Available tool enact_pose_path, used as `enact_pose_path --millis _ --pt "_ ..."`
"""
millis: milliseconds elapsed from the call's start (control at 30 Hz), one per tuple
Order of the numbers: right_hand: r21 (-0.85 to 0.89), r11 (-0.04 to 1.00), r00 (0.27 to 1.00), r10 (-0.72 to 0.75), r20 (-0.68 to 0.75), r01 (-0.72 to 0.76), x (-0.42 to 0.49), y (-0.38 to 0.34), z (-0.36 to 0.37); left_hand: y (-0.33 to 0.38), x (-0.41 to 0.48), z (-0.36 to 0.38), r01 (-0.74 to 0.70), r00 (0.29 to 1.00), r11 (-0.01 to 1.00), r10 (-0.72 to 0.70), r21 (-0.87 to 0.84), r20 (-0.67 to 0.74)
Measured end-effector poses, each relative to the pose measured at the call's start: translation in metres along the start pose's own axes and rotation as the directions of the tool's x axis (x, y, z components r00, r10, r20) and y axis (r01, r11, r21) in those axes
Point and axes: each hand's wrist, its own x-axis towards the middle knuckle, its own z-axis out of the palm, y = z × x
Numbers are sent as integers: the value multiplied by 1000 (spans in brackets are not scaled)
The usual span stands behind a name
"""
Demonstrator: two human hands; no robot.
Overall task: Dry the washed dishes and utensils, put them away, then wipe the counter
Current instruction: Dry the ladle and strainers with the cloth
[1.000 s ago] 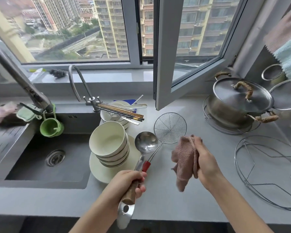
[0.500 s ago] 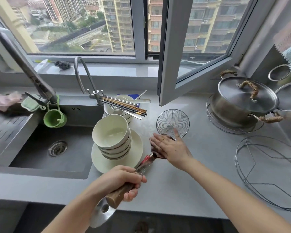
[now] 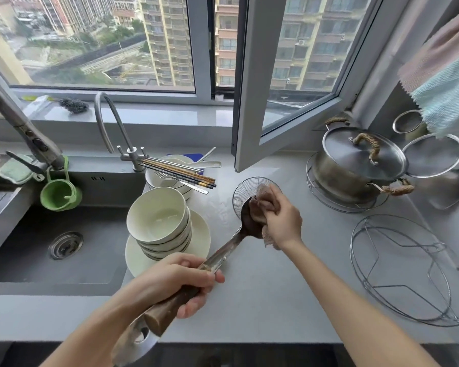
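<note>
Grey desk point(image 3: 263, 292) right of the sink point(image 3: 24, 247): left hand point(image 3: 175, 282) grip curled round the ladle point(image 3: 231, 247) handle, right hand point(image 3: 284, 221) pinching a cloth point(image 3: 263, 205) over its bowl, drying. Next, likely the handle.

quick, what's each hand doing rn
left hand: grips the ladle by its handle
right hand: holds the cloth against the ladle bowl

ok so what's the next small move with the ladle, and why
Probably slide the cloth down from the bowl along the metal shaft. The right hand holds the cloth bunched in the bowl of the ladle, the left hand grips the wooden handle, and the shaft between them is bare.
</note>
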Motion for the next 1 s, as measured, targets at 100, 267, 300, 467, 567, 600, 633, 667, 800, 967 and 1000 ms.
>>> enact_pose_path --millis 100,267,300,467,567,600,633,667,800,967,1000 --pt "560 766 893 440 -97 -316 -7 -11 24 -2 14 10 -8 1000 998 6 -67 -22" --pt "830 162 636 724 268 -534 -14 -24 37 4 31 11 36 999 996 -39 -81 -33" --pt "790 143 635 686 356 -596 -18 -26 32 5 33 7 59 997 993 -62 -102 -33" --pt "740 492 847 494 196 -458 -49 -19 -23 10 35 -12 183 983 942 -172 -283 65" --pt "238 969 929 144 -342 -62 -43 -10 -58 7 30 -15 232 953 886 -124 -400 277" --pt "35 998 932 -28 -361 44 -36 -7 -59 6 28 -11 235 944 887 -110 -398 311" --pt "-185 973 945 -188 -267 141 -29 -6 -56 6 27 -6 220 945 903 -103 -370 312" --pt "-381 894 952 -290 -94 235 -26 -9 -50 6 27 0 193 954 926 -99 -324 283" --pt "-387 898 937 -73 341 211 -53 -18 -35 8 31 10 171 972 955 -123 -243 200" --pt "259 937 838 -330 434 235 -126 -30 -29 -1 32 15 160 974 979 -135 -130 179" --pt "293 923 824 -362 435 251 -129 -27 -31 -3 32 17 142 974 986 -124 -83 192"
